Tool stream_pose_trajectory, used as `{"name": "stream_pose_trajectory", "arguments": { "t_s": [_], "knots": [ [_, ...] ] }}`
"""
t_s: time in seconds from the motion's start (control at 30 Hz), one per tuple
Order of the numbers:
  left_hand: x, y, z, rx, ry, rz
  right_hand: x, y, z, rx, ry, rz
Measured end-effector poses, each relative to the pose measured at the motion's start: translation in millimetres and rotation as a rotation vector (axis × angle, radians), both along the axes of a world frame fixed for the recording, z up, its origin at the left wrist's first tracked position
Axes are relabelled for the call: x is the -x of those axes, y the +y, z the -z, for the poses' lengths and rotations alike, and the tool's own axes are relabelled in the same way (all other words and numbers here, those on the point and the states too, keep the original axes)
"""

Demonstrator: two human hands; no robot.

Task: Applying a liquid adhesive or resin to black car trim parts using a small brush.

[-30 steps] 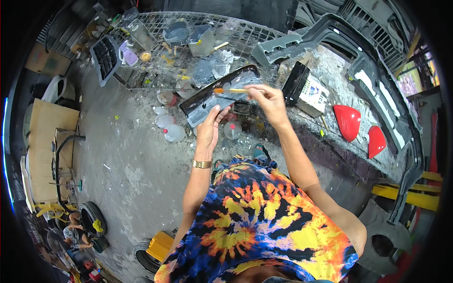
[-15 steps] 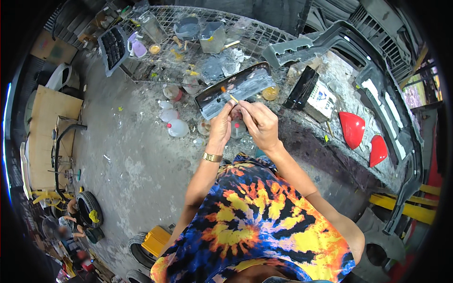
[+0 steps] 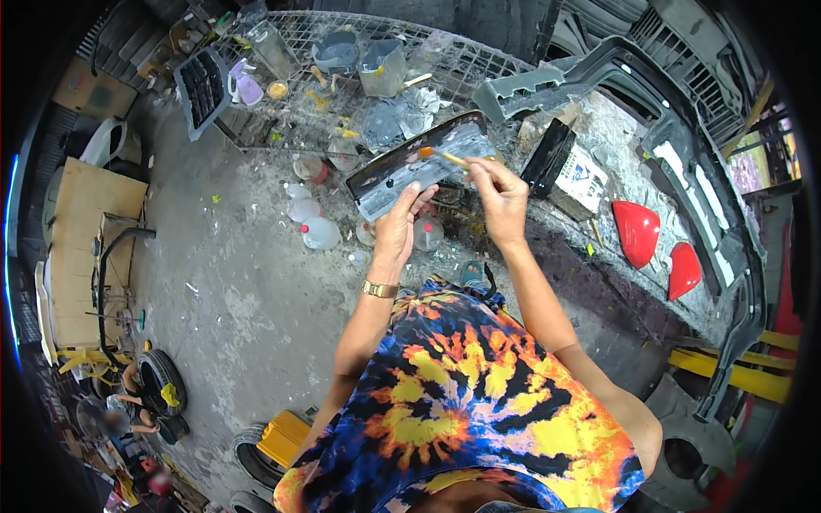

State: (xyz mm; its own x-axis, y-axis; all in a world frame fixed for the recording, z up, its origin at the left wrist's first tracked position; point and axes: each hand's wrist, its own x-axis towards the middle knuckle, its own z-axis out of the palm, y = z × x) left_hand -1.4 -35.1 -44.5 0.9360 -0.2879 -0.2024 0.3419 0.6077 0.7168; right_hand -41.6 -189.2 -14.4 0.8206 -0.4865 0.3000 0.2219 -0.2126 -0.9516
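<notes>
My left hand (image 3: 397, 229) is closed on the near edge of a long, dark plastic panel (image 3: 453, 144) with a scuffed grey face, its thumb on top and its other fingers partly hidden. The panel is tilted over the near side of the littered bench. Between the fingertips of my right hand (image 3: 503, 198) is a thin wooden-handled tool (image 3: 451, 158) with an orange tip, which looks like a small brush. That tip lies over the panel's dark upper part; I cannot tell whether it touches.
Right of the panel stand a rectangular can (image 3: 581, 184) and two red shell-shaped pieces (image 3: 636, 233), beside a large grey bumper (image 3: 753, 248). Plastic bottles (image 3: 321, 232) stand below left. Farther back are a bucket (image 3: 382, 68) and a purple spray bottle (image 3: 248, 85).
My right hand has moved right, away from my left hand, and the tool's orange tip has shifted right and slightly up along the panel. My left hand keeps the panel's edge.
</notes>
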Motion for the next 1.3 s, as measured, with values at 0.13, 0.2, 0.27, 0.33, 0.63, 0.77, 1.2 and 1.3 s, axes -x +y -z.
{"name": "stream_pose_trajectory", "arguments": {
  "t_s": [0.13, 0.2, 0.27, 0.33, 0.63, 0.77, 1.2, 1.3],
  "knots": [
    [0.5, 0.8, -0.4, -0.026, -0.005, 0.027, 18.2, -7.5, -10.0, -0.067, 0.018, 0.008],
    [0.4, 2.5, 6.2, -0.03, -0.021, 0.021, 23.9, 10.4, -22.7, -0.026, -0.011, -0.124],
    [-2.5, 7.2, 22.6, 0.039, 0.035, 0.074, 23.0, 30.0, -39.6, -0.077, -0.019, -0.261],
    [-0.8, 2.8, 23.3, -0.018, 0.066, 0.034, 14.0, 40.7, -31.7, -0.058, -0.045, -0.313],
    [2.5, -3.0, -1.0, 0.012, -0.084, -0.027, 0.4, 8.5, -9.1, -0.205, -0.03, -0.133],
    [2.1, 9.7, 6.9, -0.03, -0.047, 0.018, 1.0, -19.9, 1.2, -0.224, -0.036, -0.02],
    [5.1, 11.5, 12.1, 0.046, -0.073, -0.029, 30.8, 23.4, -36.8, -0.038, 0.0, -0.229],
    [3.7, 19.6, 35.6, 0.046, 0.028, 0.003, 18.3, 44.0, -33.2, 0.053, -0.038, -0.381]
  ]
}}
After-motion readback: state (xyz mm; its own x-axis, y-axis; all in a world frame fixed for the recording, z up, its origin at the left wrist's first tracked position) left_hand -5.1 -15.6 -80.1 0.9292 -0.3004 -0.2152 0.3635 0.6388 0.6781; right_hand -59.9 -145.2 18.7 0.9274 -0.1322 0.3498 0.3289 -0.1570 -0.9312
